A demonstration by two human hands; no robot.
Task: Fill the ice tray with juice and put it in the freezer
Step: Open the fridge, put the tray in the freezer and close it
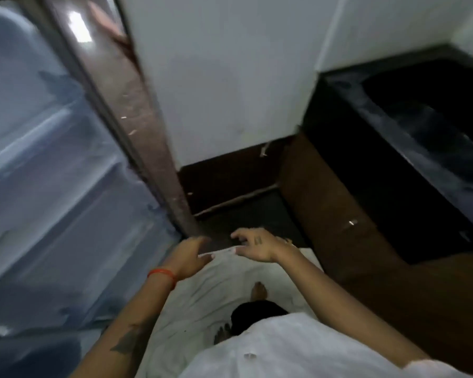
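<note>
We look down at both hands held out in front of us, low and close together, and the whole view is smeared with motion blur. Our left hand [190,255], with an orange band [161,274] on its wrist, has its fingers spread and loosely bent, thumb pointing toward the other hand; it grips nothing that we can see. Our right hand [257,245] faces it just beside, fingers also apart and gently curled, thumb reaching inward, and it too holds nothing. Neither hand touches the other. Between and beneath them lies a white cloth [202,290] on the floor, with our bare feet [259,289] showing on it lower down. To our left stands the pale blue fridge [38,159], its brownish side edge [137,110] running diagonally down toward the left hand; whether the door is shut we cannot tell through the blur. A dark counter [421,137] with a brown cabinet front sits to our right, against the white wall [230,72]. The ice tray is nowhere in our view.
</note>
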